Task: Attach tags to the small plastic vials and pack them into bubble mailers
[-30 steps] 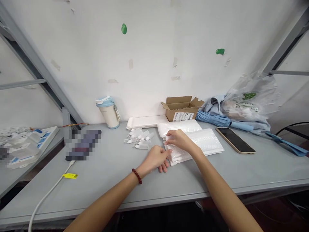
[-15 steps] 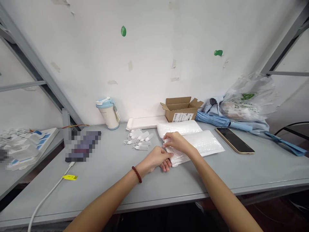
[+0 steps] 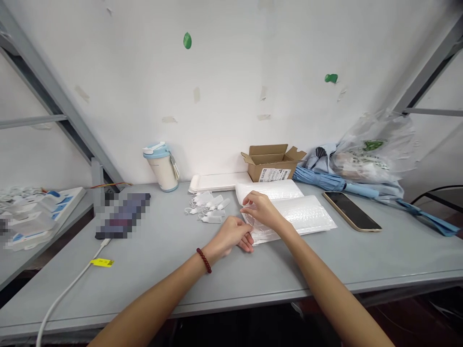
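Note:
White bubble mailers (image 3: 307, 214) lie on the grey table in front of me. My left hand (image 3: 236, 233) pinches the left end of the upper one between thumb and fingers, the other fingertips showing beneath it. Just above it, my right hand (image 3: 261, 210) has curled fingers and thumb at the same end, closed on the mailer's edge; its fingertips partly hide what they hold. Left of the hands is a loose pile of small white plastic tags (image 3: 210, 202) with thin loops.
Behind the mailers stand an open cardboard box (image 3: 269, 168) and a flat white tray (image 3: 219, 182). A cup (image 3: 163, 166) and a pixelated device (image 3: 125, 216) with a cable are to the left. On the right lie a phone (image 3: 351, 211), a blue umbrella (image 3: 321, 180) and a plastic bag (image 3: 376, 154).
My right hand has shifted slightly up and left at the mailer's end. The left hand stays at the edge, and the mailer's near left corner has lifted a little.

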A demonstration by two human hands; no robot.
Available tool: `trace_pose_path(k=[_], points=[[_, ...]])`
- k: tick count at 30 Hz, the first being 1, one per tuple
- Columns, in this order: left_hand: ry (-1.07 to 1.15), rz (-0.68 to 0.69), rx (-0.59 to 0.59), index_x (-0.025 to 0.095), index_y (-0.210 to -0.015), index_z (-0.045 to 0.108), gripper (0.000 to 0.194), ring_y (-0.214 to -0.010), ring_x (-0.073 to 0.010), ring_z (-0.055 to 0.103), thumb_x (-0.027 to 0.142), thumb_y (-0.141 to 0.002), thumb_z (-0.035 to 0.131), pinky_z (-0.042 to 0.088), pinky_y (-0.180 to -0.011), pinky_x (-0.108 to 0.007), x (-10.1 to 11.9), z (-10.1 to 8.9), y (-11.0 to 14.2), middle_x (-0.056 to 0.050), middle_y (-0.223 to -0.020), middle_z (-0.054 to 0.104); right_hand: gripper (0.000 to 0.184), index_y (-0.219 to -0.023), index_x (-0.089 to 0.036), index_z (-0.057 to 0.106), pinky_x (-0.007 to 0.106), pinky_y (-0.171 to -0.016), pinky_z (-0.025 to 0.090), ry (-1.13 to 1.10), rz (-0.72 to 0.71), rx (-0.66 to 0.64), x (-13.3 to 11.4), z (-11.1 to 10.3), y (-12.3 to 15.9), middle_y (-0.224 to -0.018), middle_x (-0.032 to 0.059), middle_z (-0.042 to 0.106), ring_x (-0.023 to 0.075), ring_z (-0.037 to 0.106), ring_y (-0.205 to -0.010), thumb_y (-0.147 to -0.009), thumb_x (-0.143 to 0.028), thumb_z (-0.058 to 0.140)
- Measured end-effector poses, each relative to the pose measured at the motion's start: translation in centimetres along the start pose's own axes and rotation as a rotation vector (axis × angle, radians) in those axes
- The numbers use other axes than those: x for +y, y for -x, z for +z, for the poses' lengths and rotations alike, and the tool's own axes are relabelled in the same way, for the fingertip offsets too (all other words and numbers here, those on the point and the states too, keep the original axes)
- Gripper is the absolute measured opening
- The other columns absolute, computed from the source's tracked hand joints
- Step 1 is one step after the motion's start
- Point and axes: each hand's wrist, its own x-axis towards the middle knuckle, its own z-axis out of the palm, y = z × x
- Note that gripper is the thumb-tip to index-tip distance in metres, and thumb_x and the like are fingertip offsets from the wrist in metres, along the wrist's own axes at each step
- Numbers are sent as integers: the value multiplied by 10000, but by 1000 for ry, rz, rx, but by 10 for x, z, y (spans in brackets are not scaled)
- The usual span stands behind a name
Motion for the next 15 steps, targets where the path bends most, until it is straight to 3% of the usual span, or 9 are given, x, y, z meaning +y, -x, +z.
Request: trace_pose_path(k=[4,7,9,11,13,15], points=[[-49,-39,-21,131,-613,522,221,-441,-157,623,261,-772,603,462,-407,-228,0,-2,1,-39,-510,621,55,-718,-152,617,245,-643,405,-39,26,-45,-4,-3,1,-715,15,622,130,545,-681,-768,-161,636],[-161,-16,37,149,-625,509,260,-415,-154,601,341,-788,571,439,-386,-230,6,-11,-1,-29,-497,612,75,-706,-157,615,233,-630,398,-96,25,-35,-5,-4,1,-692,5,630,116,534,-649,-776,-131,608],[-302,99,163,156,-640,515,239,-402,-137,577,328,-807,516,427,-396,-231,16,-25,-6,-20,-514,611,84,-704,-161,614,230,-620,396,-127,22,-48,-6,-4,1,-676,-1,629,113,528,-632,-779,-127,597],[-570,305,366,153,-644,559,198,-447,-124,570,274,-790,504,431,-456,-236,30,-47,-16,-29,-593,645,79,-712,-166,615,232,-615,395,-142,23,-62,-5,-4,2,-680,1,630,115,531,-632,-781,-135,593],[-825,448,578,156,-658,614,176,-632,-162,623,240,-774,512,466,-599,-259,45,-71,-30,-48,-671,677,68,-724,-170,617,238,-622,398,-137,25,-53,-6,-4,1,-697,6,631,122,536,-647,-782,-146,593],[-1016,477,644,158,-728,665,157,-780,-195,634,228,-769,530,466,-692,-273,57,-94,-46,-68,-789,705,70,-722,-171,617,245,-634,399,-118,35,-35,-6,-5,1,-708,11,628,130,541,-667,-785,-153,592]])
